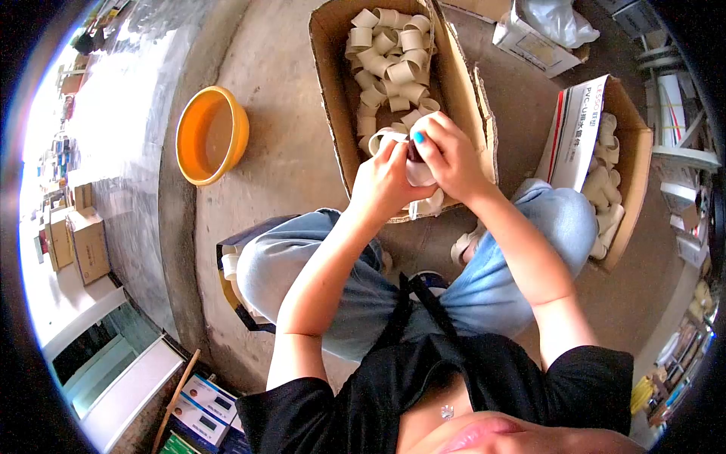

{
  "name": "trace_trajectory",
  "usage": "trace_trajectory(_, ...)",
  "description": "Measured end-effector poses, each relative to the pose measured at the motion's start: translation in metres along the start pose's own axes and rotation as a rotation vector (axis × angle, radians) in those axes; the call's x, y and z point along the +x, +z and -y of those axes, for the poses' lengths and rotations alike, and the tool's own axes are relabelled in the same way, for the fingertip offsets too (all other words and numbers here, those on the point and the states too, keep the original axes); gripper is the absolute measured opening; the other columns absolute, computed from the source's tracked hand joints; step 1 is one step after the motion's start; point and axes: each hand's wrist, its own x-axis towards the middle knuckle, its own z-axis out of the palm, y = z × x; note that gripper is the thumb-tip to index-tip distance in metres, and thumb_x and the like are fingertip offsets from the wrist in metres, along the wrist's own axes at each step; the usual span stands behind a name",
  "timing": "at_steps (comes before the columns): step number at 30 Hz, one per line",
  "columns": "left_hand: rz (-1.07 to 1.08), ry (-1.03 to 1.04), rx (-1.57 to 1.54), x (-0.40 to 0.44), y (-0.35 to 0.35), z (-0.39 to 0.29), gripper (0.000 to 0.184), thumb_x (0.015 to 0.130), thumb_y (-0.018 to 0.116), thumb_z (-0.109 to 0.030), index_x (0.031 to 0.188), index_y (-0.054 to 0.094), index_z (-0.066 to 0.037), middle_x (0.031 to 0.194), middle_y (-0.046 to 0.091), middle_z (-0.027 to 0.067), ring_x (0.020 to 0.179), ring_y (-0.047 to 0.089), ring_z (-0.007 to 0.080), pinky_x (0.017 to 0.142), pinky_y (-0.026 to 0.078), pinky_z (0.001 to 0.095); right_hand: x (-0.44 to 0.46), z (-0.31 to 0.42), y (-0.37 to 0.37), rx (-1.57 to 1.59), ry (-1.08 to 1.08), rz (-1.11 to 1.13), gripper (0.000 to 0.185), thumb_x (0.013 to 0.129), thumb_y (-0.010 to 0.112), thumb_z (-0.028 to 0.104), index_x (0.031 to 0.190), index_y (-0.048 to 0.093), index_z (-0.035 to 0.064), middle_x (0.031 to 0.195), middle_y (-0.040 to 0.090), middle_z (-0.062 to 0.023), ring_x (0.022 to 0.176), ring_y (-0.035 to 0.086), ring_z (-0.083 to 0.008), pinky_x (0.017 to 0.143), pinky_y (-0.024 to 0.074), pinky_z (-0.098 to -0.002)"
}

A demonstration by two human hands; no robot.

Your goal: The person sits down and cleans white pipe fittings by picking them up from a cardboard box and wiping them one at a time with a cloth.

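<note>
Both of my hands meet over the near end of a cardboard box point(333, 91) filled with cream-white plastic pipe fittings point(401, 72). Between them is a white pipe fitting point(420, 175), partly covered by my fingers. My left hand point(384, 181) grips it from the left, fingers curled. On the other side, my right hand point(452, 160) closes on it, its blue-nailed thumb near the top. A small dark patch shows between the fingertips; I cannot make out what it is. More loose fittings lie just beneath and beyond my hands.
An orange basin point(240, 136) stands on the floor at left. To the right, another cardboard box point(637, 163) holds more fittings. A bag point(225, 284) with white pieces sits by my left knee. Farther back is a box point(529, 45) with clear plastic. Shelves line the right edge.
</note>
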Motion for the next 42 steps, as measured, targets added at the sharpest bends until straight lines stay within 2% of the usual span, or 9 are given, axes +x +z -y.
trace_trajectory(5,-0.303,0.171,-0.062,0.003,-0.003,-0.013,0.061,0.049,0.081,-0.028,0.098,0.055,-0.003,0.085,0.057,0.0113,0.073,0.059,0.0269,0.063,0.050,0.0335,0.006,-0.032,0.001,0.889,0.559,-0.051,0.035,0.091,0.035,0.031,0.078,0.052,0.0045,0.072,0.053,-0.0046,0.070,0.049,-0.0136,0.069,0.0394,-0.0276)
trace_trajectory(10,-0.317,0.216,-0.159,0.008,0.002,-0.010,0.063,0.045,0.079,-0.020,0.101,0.055,-0.004,0.092,0.057,0.0126,0.084,0.057,0.0284,0.074,0.047,0.0369,0.010,-0.016,-0.006,1.191,0.417,-0.134,0.036,0.089,0.036,0.033,0.071,0.048,0.0044,0.069,0.053,-0.0087,0.070,0.053,-0.0186,0.070,0.0424,-0.0287)
trace_trajectory(20,-0.092,0.066,-0.294,0.015,-0.005,-0.005,0.101,0.041,0.083,-0.042,0.127,0.041,-0.009,0.121,0.040,0.0140,0.103,0.046,0.0280,0.086,0.042,0.0391,0.013,-0.016,-0.029,0.470,0.156,-0.327,0.045,0.092,0.035,0.030,0.061,0.052,0.0021,0.050,0.046,-0.0012,0.047,0.042,-0.0097,0.047,0.0310,-0.0253)
trace_trajectory(24,-0.019,0.237,-0.149,0.018,-0.024,-0.012,0.099,0.046,0.079,-0.048,0.126,0.038,-0.007,0.124,0.037,0.0171,0.113,0.039,0.0348,0.093,0.036,0.0430,0.015,-0.003,-0.042,-0.204,-0.171,-0.183,0.017,0.074,0.054,0.017,0.066,0.053,0.0027,0.061,0.053,-0.0133,0.054,0.053,-0.0306,0.053,0.0431,-0.0374)
trace_trajectory(27,0.016,0.371,0.149,0.015,-0.019,-0.017,0.096,0.049,0.077,-0.051,0.123,0.039,-0.002,0.123,0.041,0.0188,0.112,0.040,0.0367,0.094,0.035,0.0457,0.013,-0.003,-0.034,-0.299,-0.302,-0.190,0.013,0.073,0.055,0.017,0.066,0.053,0.0063,0.061,0.053,-0.0114,0.054,0.054,-0.0303,0.053,0.0442,-0.0376)
trace_trajectory(35,-0.293,0.336,-0.046,0.007,0.022,-0.011,0.093,0.049,0.069,-0.064,0.106,0.045,0.006,0.104,0.052,0.0215,0.092,0.053,0.0356,0.080,0.044,0.0415,0.009,0.011,-0.024,0.051,0.050,-0.174,0.022,0.081,0.050,0.016,0.064,0.051,0.0016,0.059,0.052,-0.0144,0.056,0.053,-0.0304,0.053,0.0409,-0.0356)
trace_trajectory(37,-0.300,0.298,-0.021,0.010,0.014,-0.012,0.086,0.047,0.072,-0.062,0.098,0.049,0.004,0.094,0.055,0.0188,0.079,0.057,0.0313,0.070,0.048,0.0365,0.006,0.004,-0.011,0.306,0.243,-0.295,0.028,0.088,0.045,0.019,0.068,0.053,0.0014,0.057,0.049,-0.0070,0.052,0.045,-0.0148,0.052,0.0378,-0.0297)
trace_trajectory(40,-0.387,-0.061,-0.333,0.011,0.018,-0.008,0.065,0.060,0.078,-0.041,0.100,0.048,0.001,0.083,0.057,0.0153,0.073,0.057,0.0275,0.069,0.047,0.0341,0.005,-0.001,0.007,0.781,0.443,-0.448,0.033,0.093,0.035,0.024,0.079,0.055,0.0025,0.070,0.053,-0.0026,0.064,0.047,-0.0116,0.062,0.0390,-0.0257)
trace_trajectory(42,-0.498,-0.155,-0.623,0.016,0.025,-0.004,0.053,0.078,0.059,-0.044,0.099,0.050,0.004,0.083,0.058,0.0136,0.073,0.056,0.0207,0.066,0.045,0.0313,0.000,-0.003,0.017,0.531,0.333,-0.435,0.029,0.094,0.034,0.022,0.090,0.055,0.0032,0.082,0.055,-0.0059,0.076,0.049,-0.0134,0.073,0.0391,-0.0267)
